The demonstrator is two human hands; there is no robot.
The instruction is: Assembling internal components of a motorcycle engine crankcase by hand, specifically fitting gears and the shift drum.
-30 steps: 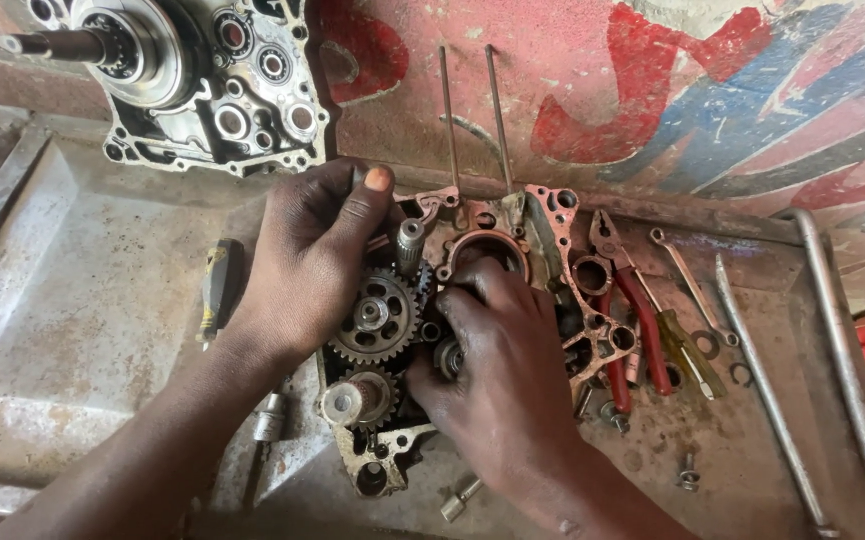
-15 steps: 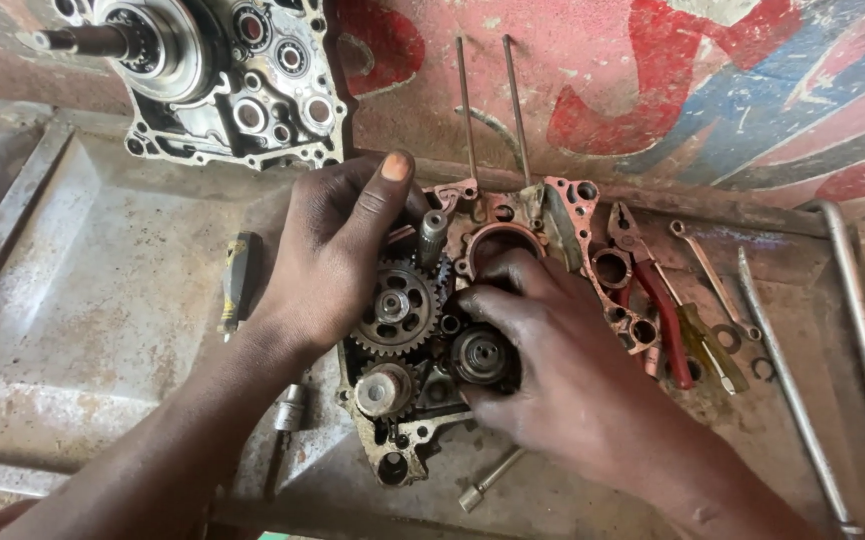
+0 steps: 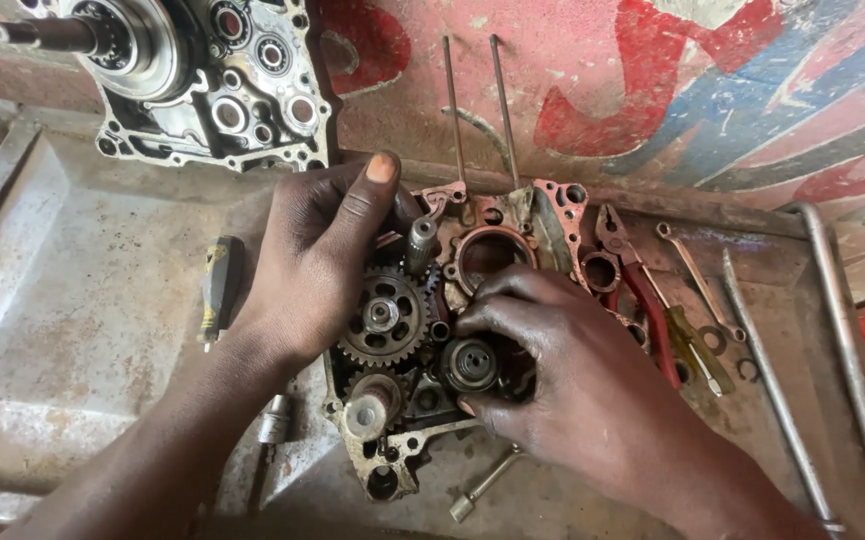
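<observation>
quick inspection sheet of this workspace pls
surface: worn, rusty metal tray.
job's things: open engine case half with large toothed gear and smaller gear.
clutter: red-handled pliers, spanner, long rods, screwdriver, socket, second case half.
grippers: left hand rests beside the large gear; right hand fingers grip the smaller gear.
cables: nothing seen.
surroundings: painted red and blue wall.

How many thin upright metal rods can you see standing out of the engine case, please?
2: the left rod and the right rod stand side by side behind the hands; others may be hidden.
</observation>
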